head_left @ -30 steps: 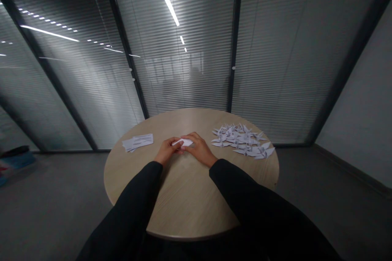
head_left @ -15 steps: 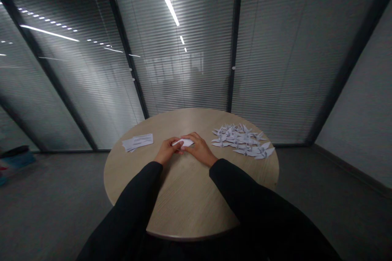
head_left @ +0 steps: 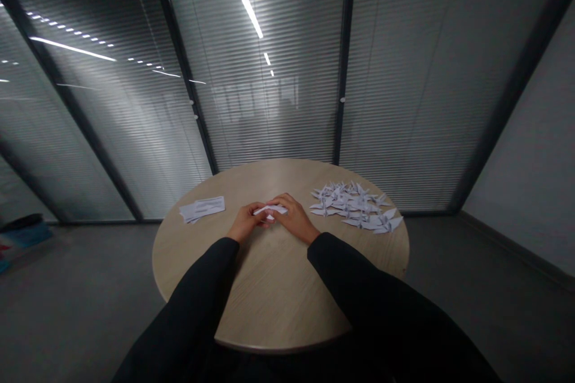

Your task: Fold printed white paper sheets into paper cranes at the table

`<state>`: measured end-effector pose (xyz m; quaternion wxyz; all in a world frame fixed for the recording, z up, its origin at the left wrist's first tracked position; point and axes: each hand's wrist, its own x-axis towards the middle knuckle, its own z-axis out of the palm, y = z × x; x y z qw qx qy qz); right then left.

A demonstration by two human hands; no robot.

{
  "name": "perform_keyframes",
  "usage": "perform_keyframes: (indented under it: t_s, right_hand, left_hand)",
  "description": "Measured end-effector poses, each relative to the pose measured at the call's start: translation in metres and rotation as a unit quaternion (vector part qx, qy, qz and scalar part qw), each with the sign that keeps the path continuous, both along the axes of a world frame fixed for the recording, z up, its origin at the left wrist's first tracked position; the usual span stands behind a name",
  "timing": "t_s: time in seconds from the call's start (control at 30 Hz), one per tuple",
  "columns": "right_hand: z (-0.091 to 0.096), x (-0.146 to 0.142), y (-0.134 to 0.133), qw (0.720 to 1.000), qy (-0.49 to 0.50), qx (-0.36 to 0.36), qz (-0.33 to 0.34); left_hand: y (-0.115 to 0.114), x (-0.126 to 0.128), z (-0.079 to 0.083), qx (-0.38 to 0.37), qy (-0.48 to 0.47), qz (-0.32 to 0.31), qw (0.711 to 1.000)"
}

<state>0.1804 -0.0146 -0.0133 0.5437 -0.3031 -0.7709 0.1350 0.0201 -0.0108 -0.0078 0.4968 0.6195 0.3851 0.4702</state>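
Partly hidden paper (head_left: 279, 209): folds unclear
My left hand (head_left: 244, 221): curled, pinching it
My right hand (head_left: 294, 218): curled, pinching its other end

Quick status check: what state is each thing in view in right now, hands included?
Left hand: closed on the paper's left end
Right hand: closed on its right end
White paper: folded, held in both hands
Paper slips: loosely stacked, overlapping
Paper figures: folded, bunched together
Blinds: lowered
Blue bin: upright, contents too dark to tell
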Motion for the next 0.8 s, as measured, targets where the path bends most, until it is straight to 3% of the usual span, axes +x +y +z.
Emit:
perform_keyframes:
  t_s: [0.37,0.8]
  right_hand:
    - [0.0007,0.0022,0.0031,0.995,0.031,-0.098,0.014]
    - [-0.0067,-0.0008,0.0096,0.988,0.057,-0.140,0.013]
  left_hand:
    - [0.0003,0.0015,-0.0007,0.006,0.027,-0.007,1.000]
    - [0.0009,0.0007,-0.0045,0.018,0.038,-0.037,0.998]
